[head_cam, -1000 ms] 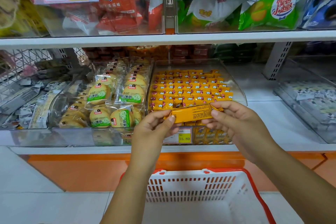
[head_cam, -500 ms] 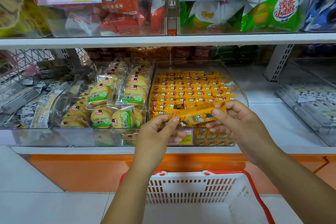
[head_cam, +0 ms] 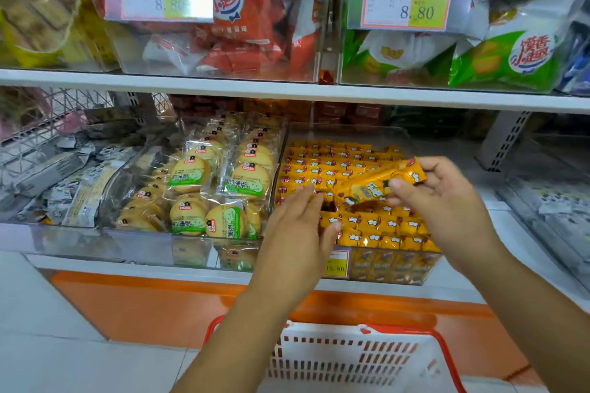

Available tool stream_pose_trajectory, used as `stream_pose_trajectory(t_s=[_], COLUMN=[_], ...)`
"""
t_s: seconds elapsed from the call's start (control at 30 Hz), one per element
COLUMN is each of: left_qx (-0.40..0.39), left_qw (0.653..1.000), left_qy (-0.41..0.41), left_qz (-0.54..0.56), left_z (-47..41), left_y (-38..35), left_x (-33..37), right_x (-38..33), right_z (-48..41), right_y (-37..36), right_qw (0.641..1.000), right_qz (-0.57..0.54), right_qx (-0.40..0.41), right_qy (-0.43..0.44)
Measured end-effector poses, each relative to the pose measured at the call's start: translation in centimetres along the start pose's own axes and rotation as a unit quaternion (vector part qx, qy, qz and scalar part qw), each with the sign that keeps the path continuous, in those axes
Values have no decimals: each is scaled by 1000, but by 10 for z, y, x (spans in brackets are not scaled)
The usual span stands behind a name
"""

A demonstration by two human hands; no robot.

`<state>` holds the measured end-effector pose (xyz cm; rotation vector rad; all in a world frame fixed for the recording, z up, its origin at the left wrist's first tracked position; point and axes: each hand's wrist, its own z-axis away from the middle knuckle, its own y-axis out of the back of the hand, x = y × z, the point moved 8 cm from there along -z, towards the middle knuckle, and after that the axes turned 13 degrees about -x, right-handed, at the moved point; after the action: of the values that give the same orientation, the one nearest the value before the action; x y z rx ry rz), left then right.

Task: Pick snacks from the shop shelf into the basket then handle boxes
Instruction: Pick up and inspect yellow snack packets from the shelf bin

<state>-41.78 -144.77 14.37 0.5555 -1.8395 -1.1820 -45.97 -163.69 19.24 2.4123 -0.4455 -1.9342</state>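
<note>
Bin (head_cam: pixel 388 268) of clear plastic on the lower shelf holds rows of yellow bars (head_cam: pixel 367 234). The right hand (head_cam: pixel 443 201) pinches one snack bar (head_cam: pixel 380 183), tilted, just above those rows. The left hand (head_cam: pixel 297 233) lies over the rows, fingers straight, gripping nothing. The neighbouring bin (head_cam: pixel 143 242) holds wrapped round biscuits (head_cam: pixel 191 175). The white basket (head_cam: pixel 351 357) sits below, cut off by the frame edge. The left hand partly covers a price tag (head_cam: pixel 336 266).
</note>
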Motion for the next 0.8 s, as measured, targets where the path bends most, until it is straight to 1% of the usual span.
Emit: stream_pose_trajectory(t_s=[0.07, 0.13, 0.23, 0.33, 0.37, 0.43, 0.47, 0.5, 0.53, 0.57, 0.63, 0.67, 0.7, 0.8], left_qx=[-61, -88, -101, -91, -89, -89, -94, -92, -90, -85, -72, -76, -81, -94], left_qw=[994, 988, 984, 983, 981, 980, 980, 980, 980, 980, 983, 985, 987, 987], left_qy=[3, -1, -15, -5, -3, -11, -10, -8, -8, -5, 2, -1, -13, -30], left_qz=[-91, -126, -142, -160, -170, -178, -177, -177, -178, -179, -167, -153, -139, -129], left_z=[-6, -6, -4, -2, -1, -1, -1, 0, 0, 0, 1, 0, -3, -11], left_y=[-11, -17, -20, -21, -23, -27, -28, -27, -27, -27, -22, -20, -20, -22], left_x=[0, -2, -1, -5, -6, -6, -6, -6, -6, -7, -6, -4, -2, 0], right_x=[-6, -7, -4, 0, 5, 19, 27, 34, 39, 41, 38, 37, 38, 48], right_z=[-16, -32, -51, -66, -70, -75, -76, -76, -76, -77, -79, -79, -78, -75], right_y=[-8, -21, -38, -56, -63, -80, -87, -91, -92, -89, -75, -67, -63, -64], right_qw=[998, 993, 968, 941, 924, 864, 837, 826, 827, 839, 870, 878, 875, 843], right_qz=[47, 93, 220, 280, 316, 429, 467, 477, 467, 446, 410, 402, 407, 459], right_qx=[-27, -65, -124, -192, -214, -263, -285, -301, -311, -309, -272, -258, -259, -276], right_qy=[14, 16, 6, 7, 0, -9, -10, -15, -23, -32, -34, -33, -38, -42])
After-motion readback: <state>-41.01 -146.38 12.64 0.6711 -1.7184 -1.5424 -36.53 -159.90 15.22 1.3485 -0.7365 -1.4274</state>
